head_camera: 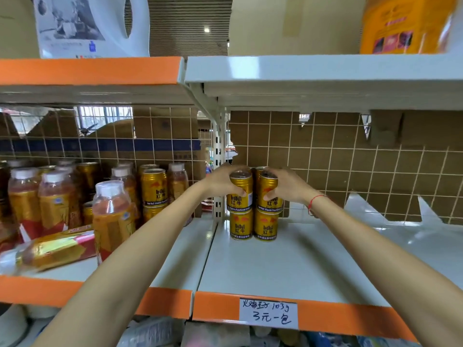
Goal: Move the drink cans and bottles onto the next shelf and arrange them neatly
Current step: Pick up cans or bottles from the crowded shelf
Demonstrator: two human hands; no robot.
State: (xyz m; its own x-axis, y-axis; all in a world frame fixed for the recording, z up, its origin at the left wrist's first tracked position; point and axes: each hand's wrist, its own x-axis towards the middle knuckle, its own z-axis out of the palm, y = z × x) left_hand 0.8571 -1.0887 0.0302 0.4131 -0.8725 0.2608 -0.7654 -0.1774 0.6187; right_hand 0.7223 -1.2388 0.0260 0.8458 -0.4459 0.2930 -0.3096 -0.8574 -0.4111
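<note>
So both hands are up at the back left corner of the right-hand shelf (288,259), each wrapped around a gold can on the top layer of a little stack. The left hand (221,181) has its fingers curled over the back of the left top can (241,190) with the thumb pinching the front, and the right hand (288,185) grips the right top can (269,194) the same way, thumb on the label. Most of the fingers are hidden behind the cans, so can't say how they sit back there. Those two cans rest on two lower cans (253,226) standing on the shelf, and there's a sliver of another can top peeking out behind, mostly blocked by the hands. Right wrist has a red string bracelet (314,200). Over on the left-hand shelf (180,251) there's the rest of the stock: upright bottles (112,214) with white caps, more gold cans (153,187) stacked near the back edge, and one bottle lying on its side (50,250) by the front left edge, blurry and cut off by the frame. A handwritten price tag (268,313) is stuck on the orange front edge of the right shelf. The stuff on the upper shelves is cropped and too blurry to read.
</note>
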